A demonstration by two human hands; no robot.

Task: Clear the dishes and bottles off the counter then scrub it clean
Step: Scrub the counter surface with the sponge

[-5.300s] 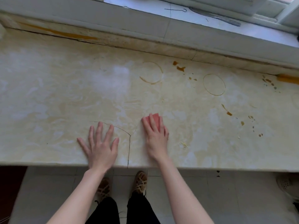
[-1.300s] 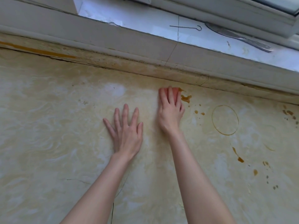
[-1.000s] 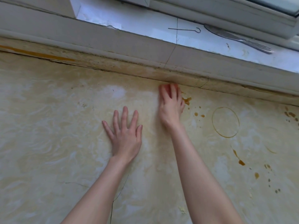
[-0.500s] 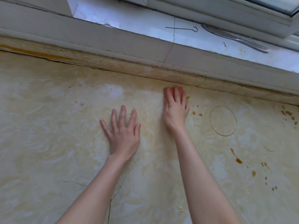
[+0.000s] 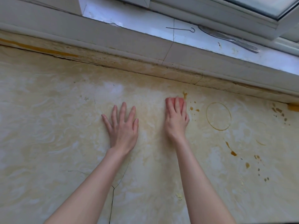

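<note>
The cream marble counter (image 5: 56,143) carries no dishes or bottles. My right hand (image 5: 177,120) presses flat on a pink sponge (image 5: 171,101), which shows only at my fingertips, a little short of the back ledge. My left hand (image 5: 123,126) lies flat on the counter with fingers spread, holding nothing. Brown drips (image 5: 193,109) sit just right of the sponge. A brown ring stain (image 5: 218,116) and more spatter (image 5: 247,164) lie further right.
A raised stone ledge (image 5: 145,65) runs along the back of the counter, with a white windowsill (image 5: 145,25) above it. On the sill lie a metal hook (image 5: 181,29) and a table knife (image 5: 226,39). A crack (image 5: 113,191) runs through the counter near me.
Over the last second my right hand slid the sponge back from the ledge toward me and slightly right. My left hand stayed flat in place.
</note>
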